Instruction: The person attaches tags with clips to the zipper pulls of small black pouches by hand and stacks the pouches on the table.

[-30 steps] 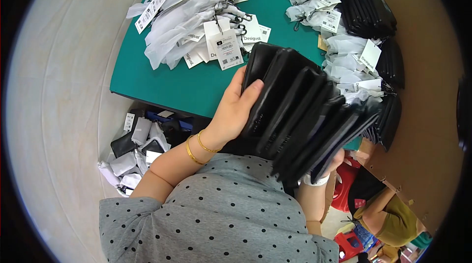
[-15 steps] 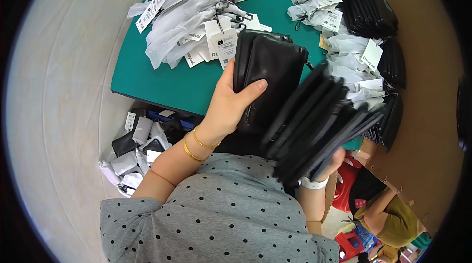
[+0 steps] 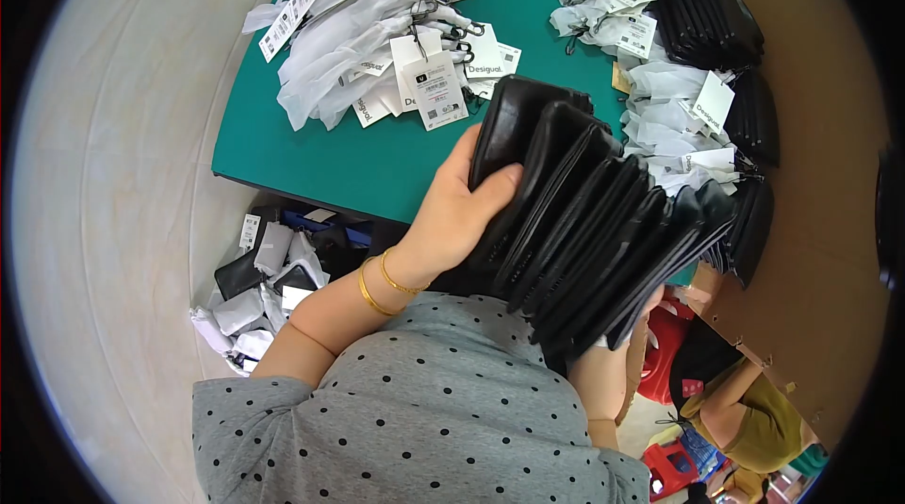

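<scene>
A thick, fanned stack of black wallets (image 3: 584, 231) is held between my two hands in front of my body. My left hand (image 3: 468, 207) is closed on the leftmost wallets, its thumb lying across their front face. Behind the right end of the stack, my right hand (image 3: 652, 300) shows only a little at the edge. It grips the stack from that side, with most of its fingers hidden. Just beyond the wallets, white printed tags (image 3: 439, 89) lie beside a heap of white tissue-like wrappings (image 3: 353, 51) on the green table (image 3: 368, 169).
More black wallets (image 3: 707, 18) with tagged white wrappings line the table's right side, beside a tall cardboard panel (image 3: 811, 108). Below the table's left edge sits a pile of wrapped items (image 3: 255, 301). Another person (image 3: 754, 424) is at the lower right.
The two bunches of wallets have come together into one fanned stack. My left hand has shifted slightly right, and the right-hand wallets have stopped blurring.
</scene>
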